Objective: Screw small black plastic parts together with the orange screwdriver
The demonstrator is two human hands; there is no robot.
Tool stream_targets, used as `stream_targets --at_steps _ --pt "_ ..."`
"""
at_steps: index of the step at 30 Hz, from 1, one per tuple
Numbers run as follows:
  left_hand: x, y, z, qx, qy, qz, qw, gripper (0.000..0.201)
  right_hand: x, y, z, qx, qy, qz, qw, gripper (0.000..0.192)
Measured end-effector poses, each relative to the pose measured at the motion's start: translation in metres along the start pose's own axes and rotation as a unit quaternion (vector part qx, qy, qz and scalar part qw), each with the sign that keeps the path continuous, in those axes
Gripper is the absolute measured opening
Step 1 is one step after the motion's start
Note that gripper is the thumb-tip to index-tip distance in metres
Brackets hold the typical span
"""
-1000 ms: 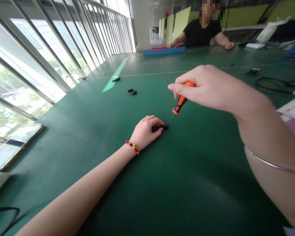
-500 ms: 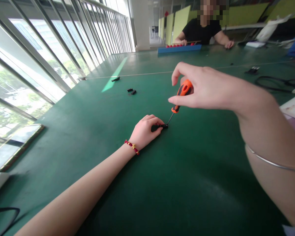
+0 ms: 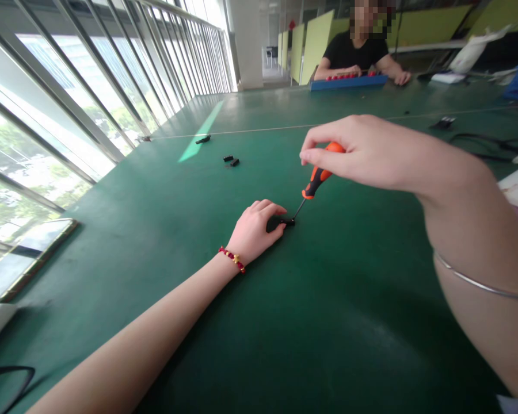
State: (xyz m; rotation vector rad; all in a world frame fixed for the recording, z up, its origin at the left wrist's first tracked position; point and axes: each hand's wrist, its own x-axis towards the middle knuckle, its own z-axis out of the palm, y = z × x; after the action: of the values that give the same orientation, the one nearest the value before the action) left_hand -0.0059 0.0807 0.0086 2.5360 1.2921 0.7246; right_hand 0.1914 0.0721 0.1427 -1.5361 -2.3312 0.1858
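My left hand (image 3: pixel 258 230) rests on the green table and pinches a small black part (image 3: pixel 288 222) between thumb and fingers. Most of that part's near end is hidden in the grip, so its exact kind cannot be made out. Above and to the right, my right hand (image 3: pixel 354 148) is closed around the orange and black handle of a screwdriver (image 3: pixel 318 177). The screwdriver slants down to the left, and its thin metal tip meets the far end of the black part.
Several small black pieces (image 3: pixel 231 160) lie on the table (image 3: pixel 164 190) beyond my left hand. A phone-like slab (image 3: pixel 38 253) is at the left edge by the railing. Across the table a person (image 3: pixel 354 54) handles a blue tray (image 3: pixel 349 84) with red items. Black cables (image 3: pixel 479 141) lie at right.
My right hand's fingers have shifted and curled further over the screwdriver handle, while its tip stays at the black part. The person's blue tray has moved right. My left hand is still.
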Motion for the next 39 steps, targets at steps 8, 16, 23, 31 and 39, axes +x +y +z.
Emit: stream_targets --at_steps 8,16,23,31,39 --pt "-0.0063 0.0075 0.0056 0.155 0.006 -0.03 0.987 0.07 0.0006 -0.0008 0.0012 0.002 0.007 -0.013 1.0 0.031" --pt "-0.0053 0.0049 0.0065 0.152 -0.026 -0.032 0.988 0.068 0.0018 -0.0034 0.0007 0.007 0.003 -0.01 1.0 0.032" --pt "-0.004 0.0049 0.0038 0.153 -0.088 -0.029 0.984 0.054 0.001 0.0005 0.0001 -0.005 0.021 -0.027 0.999 0.028" --pt "-0.0023 0.0068 0.0027 0.148 -0.121 -0.048 0.98 0.056 0.0012 -0.0038 0.0013 0.007 0.013 -0.038 0.999 0.024" --pt "-0.0021 0.0064 0.0032 0.147 -0.118 -0.045 0.981 0.056 0.0007 -0.0027 0.0029 0.03 0.021 -0.039 0.999 0.016"
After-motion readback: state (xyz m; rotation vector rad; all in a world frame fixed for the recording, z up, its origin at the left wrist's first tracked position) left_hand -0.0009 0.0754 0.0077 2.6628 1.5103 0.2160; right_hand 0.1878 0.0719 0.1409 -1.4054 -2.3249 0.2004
